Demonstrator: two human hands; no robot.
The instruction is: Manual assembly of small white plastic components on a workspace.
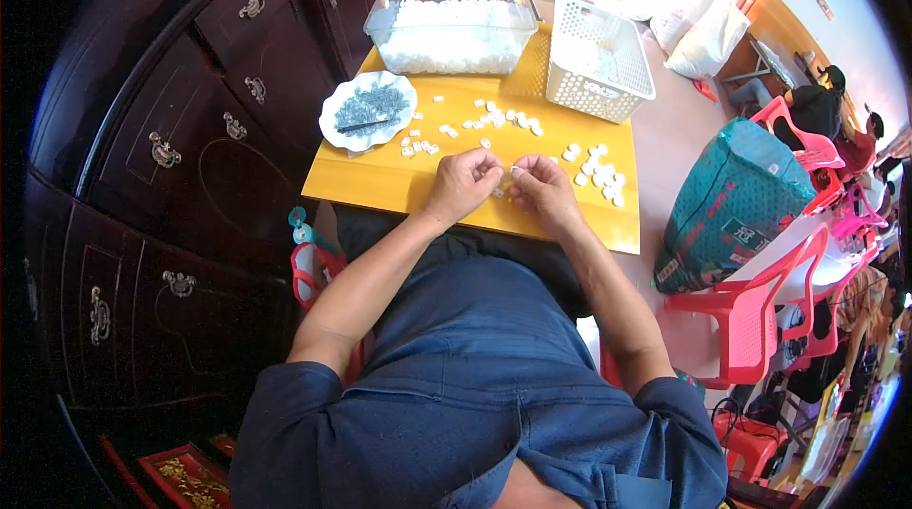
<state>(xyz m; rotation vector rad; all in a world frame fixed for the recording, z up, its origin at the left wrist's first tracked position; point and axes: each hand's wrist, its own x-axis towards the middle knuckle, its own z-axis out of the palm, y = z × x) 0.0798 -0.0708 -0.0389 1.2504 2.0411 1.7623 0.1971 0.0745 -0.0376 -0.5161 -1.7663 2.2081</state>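
Observation:
Close together over the near part of the yellow table (pixel 380 181), my two hands work with their fingertips almost meeting. My right hand (pixel 548 191) is closed in a pinch on a small white plastic piece (pixel 514 170). My left hand (pixel 465 184) has its thumb and forefinger pressed together; what they hold is too small to make out. Loose white pieces (pixel 598 170) lie to the right of my hands, with more white pieces (pixel 494 115) beyond them. A scalloped white dish (pixel 328 119) at the left holds small grey parts (pixel 369 108) and dark tweezers (pixel 366 126).
A clear bin (pixel 380 19) full of white pieces stands at the table's far side, beside a white perforated basket (pixel 594 96). Dark cabinets (pixel 190 129) line the left. To the right are a teal sack (pixel 731 195), pink chairs (pixel 746 328) and seated people (pixel 817 110).

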